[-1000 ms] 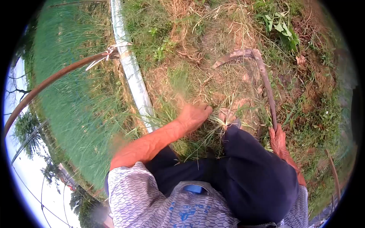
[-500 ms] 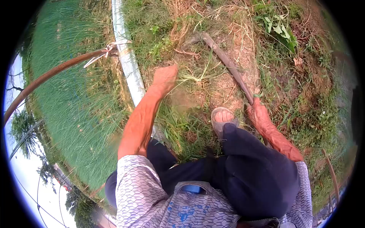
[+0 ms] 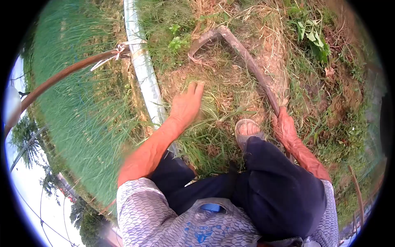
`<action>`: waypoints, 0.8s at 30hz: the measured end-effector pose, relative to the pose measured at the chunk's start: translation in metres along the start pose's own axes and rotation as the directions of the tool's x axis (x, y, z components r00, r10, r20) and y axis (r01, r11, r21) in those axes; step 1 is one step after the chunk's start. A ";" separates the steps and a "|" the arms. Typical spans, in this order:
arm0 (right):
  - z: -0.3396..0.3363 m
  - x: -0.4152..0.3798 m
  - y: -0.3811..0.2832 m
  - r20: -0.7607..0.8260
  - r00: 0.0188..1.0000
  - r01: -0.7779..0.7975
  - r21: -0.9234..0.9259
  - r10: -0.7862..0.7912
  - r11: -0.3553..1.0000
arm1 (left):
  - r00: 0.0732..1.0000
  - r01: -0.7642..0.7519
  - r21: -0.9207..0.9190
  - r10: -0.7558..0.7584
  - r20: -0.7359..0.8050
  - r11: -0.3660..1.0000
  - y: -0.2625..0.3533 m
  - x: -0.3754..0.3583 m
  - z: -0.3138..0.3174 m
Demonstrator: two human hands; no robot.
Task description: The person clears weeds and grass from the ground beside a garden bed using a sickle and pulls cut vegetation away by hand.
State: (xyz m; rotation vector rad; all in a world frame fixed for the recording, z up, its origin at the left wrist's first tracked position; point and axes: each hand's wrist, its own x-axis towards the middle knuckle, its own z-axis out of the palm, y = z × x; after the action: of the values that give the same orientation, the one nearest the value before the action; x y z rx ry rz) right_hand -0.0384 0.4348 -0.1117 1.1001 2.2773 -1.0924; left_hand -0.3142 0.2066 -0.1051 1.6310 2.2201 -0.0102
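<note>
My right hand [image 3: 283, 124] is wrapped round the wooden handle of a hoe [image 3: 251, 61]. The handle slants up and to the left, and its bent metal head [image 3: 201, 40] rests on the ground among dry grass. Lower and to the left of that head is my left hand [image 3: 186, 105], low over the soil. At least two of its fingers stretch forward and I see nothing held in them. Loose green grass [image 3: 212, 101] lies just right of it, slightly blurred.
A pale plastic-covered edging [image 3: 142, 70] runs along my left, with thin green crop leaves [image 3: 74, 107] beyond. A curved brown pole [image 3: 70, 71] is tied there. My sandalled foot [image 3: 248, 131] stands near the handle. Broad cut leaves [image 3: 317, 43] lie upper right.
My left hand has gone from a fist beside a grass tuft to stretched fingers, lower and to the right. The hoe's head shows more clearly, drawn slightly nearer; my right hand keeps its hold.
</note>
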 end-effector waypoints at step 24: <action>-0.071 0.146 -0.095 -0.421 0.899 0.187 0.114 -0.123 0.976 | 0.834 0.526 -0.059 -0.528 -0.161 0.848 -0.056 0.228 -0.104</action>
State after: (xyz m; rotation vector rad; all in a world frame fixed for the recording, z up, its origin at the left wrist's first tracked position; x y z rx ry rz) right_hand -0.2039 0.5248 -0.1118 1.3342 2.6851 -1.2057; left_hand -0.4543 0.4217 -0.0919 0.9873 2.7302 -0.0056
